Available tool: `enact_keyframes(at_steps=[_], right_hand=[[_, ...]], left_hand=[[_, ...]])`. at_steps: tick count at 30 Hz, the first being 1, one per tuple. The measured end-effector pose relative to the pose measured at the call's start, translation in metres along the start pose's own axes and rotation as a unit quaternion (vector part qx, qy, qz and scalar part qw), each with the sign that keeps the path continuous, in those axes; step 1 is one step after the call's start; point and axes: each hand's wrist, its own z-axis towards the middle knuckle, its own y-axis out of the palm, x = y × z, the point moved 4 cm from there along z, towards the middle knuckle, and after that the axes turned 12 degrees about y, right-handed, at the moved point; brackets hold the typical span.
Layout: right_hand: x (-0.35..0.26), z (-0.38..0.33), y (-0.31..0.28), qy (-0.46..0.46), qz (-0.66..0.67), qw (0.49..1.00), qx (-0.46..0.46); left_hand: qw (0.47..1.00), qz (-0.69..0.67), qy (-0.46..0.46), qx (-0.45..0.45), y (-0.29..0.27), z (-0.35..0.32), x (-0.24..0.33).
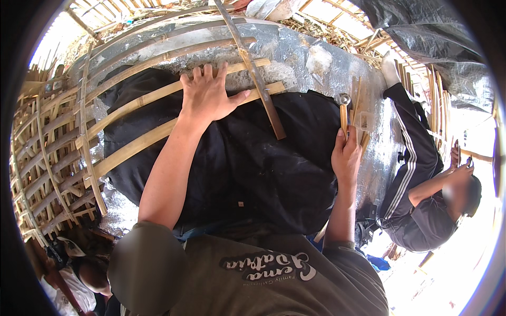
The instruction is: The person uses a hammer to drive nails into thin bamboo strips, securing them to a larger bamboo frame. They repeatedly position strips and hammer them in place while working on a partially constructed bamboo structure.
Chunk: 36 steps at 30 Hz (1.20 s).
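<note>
My left hand (pixel 207 96) lies with its fingers spread over the pale bamboo slats (pixel 139 102) of a lattice frame. Its fingertips reach past one slat, and the thumb stretches along the slat nearer to me. A darker bamboo crosspiece (pixel 258 79) lies over the slat ends, just right of that hand. On the right, my right hand (pixel 348 152) is closed round the wooden handle of a hammer (pixel 343 110). The hammer's round metal head points away from me, beside my knee in black trousers (pixel 295 142).
A shiny silver sheet (pixel 295 47) covers the ground. Right of the hammer sit a clear plastic box (pixel 363 121) and thin bamboo strips. Woven bamboo lattice (pixel 50 158) fills the left side. Another person (pixel 421 210) sits at the right holding something small; someone else is partly visible lower left.
</note>
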Motion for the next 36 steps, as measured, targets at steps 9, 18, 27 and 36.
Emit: enact_keyframes(at_steps=[9,18,27,36], right_hand=[[-0.0021,-0.0006,-0.0012,-0.027,-0.008,0.999,0.027],[-0.0004,-0.0004,-0.0001,-0.009,-0.013,1.000,0.018],[-0.0003,-0.0003,-0.0002,0.018,-0.019,1.000,-0.001],[-0.0003,-0.0006,-0.0003,0.020,-0.016,1.000,-0.005]], left_hand=[[1.000,-0.008,-0.003,-0.019,-0.0016,0.0003,0.0006],[1.000,0.002,-0.002,-0.009,0.0004,-0.0001,0.0005],[1.000,-0.007,-0.004,-0.010,-0.0002,-0.0003,0.0008],[1.000,-0.009,-0.002,-0.009,0.0001,-0.0008,0.0011]])
